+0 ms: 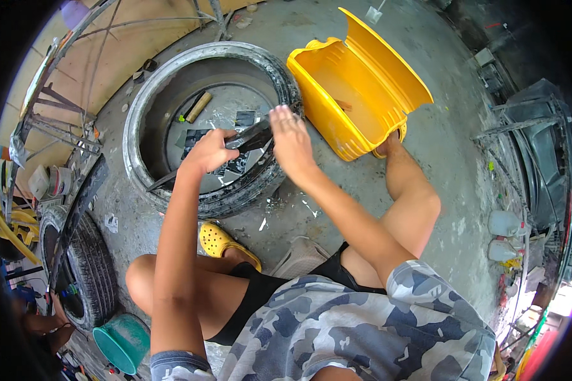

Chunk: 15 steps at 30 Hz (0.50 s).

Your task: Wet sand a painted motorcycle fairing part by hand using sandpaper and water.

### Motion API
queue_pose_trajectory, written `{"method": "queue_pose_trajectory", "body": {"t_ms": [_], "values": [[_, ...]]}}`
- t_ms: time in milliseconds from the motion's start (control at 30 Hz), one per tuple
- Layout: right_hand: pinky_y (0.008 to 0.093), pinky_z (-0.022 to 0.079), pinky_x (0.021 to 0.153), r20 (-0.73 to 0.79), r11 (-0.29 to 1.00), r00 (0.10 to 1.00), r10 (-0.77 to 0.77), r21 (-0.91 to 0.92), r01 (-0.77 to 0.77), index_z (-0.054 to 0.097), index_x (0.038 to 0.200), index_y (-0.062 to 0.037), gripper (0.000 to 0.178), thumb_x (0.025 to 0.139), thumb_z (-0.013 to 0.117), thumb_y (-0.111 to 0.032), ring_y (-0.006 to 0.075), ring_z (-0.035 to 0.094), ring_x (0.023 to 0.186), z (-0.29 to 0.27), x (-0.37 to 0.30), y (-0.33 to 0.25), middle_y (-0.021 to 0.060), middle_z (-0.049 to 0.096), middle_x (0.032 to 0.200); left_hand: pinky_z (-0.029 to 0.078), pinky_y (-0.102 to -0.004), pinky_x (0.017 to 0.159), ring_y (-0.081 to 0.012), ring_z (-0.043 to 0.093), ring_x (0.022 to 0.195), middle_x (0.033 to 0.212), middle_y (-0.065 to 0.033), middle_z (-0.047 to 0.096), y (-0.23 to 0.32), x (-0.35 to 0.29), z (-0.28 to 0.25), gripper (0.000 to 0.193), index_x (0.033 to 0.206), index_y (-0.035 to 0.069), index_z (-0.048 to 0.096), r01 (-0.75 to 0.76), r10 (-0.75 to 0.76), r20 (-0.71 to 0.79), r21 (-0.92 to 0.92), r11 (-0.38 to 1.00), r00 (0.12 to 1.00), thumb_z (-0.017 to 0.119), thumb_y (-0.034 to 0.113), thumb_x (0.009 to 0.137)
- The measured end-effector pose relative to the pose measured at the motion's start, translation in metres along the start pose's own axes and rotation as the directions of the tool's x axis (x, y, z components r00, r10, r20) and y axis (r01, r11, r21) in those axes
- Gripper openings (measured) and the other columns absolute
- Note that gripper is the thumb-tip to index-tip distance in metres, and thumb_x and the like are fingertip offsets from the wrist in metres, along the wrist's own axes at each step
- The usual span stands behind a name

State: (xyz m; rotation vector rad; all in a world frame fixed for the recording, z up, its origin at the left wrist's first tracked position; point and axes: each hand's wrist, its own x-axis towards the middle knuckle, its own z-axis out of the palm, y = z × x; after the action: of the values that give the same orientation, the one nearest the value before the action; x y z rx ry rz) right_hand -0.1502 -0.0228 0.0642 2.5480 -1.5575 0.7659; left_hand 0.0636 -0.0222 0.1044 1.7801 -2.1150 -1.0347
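Observation:
My left hand (208,152) is closed around a long, black, slightly curved strip (254,134), which slants over a big tire (133,136) lying flat on the floor. One thin end of the strip reaches down toward the tire's near left rim. At the strip's upper right end is my right hand (291,141), its fingers pressed together over the edge; their undersides are hidden. Inside the tire's ring lie dark and silvery scraps (197,138) and a short tan stick-like piece (199,106).
A yellow open bin (324,105) stands right of the tire, against my foot. A second tire (98,270) and a green bucket (124,343) sit at lower left. Metal frames (63,101) rise at left; dark panels (543,149) and clear jugs (504,223) line the right.

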Motion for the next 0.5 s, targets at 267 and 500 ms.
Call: {"method": "queue_pose_trajectory", "body": {"t_ms": [267,500], "values": [[0.0432,0.033,0.11,0.113,0.991,0.987,0.113,0.059,-0.12,0.046,0.131,0.0109,0.05,0.082,0.045,0.002,0.0345,0.043,0.133,0.002,0.003,0.001,0.028,0.049,0.135,0.048,-0.0421,0.087,-0.04,0.063,0.096,0.095,-0.0273,0.066,-0.005,-0.001,0.002,0.055,0.115,0.0,0.064,-0.033,0.034,-0.046,0.02,0.999,0.998,0.067,0.025,0.066],[0.0437,0.031,0.111,0.082,0.995,0.996,0.039,0.088,-0.046,0.044,0.131,0.0109,0.05,0.082,0.047,0.001,0.0359,0.041,0.134,0.005,-0.013,-0.014,0.0277,0.046,0.138,0.049,-0.0416,0.086,-0.0397,0.064,0.094,0.093,-0.0274,0.066,-0.012,-0.003,-0.001,0.056,0.115,0.001,0.065,0.006,-0.007,-0.03,-0.014,1.0,1.0,0.068,0.026,0.065]]}}
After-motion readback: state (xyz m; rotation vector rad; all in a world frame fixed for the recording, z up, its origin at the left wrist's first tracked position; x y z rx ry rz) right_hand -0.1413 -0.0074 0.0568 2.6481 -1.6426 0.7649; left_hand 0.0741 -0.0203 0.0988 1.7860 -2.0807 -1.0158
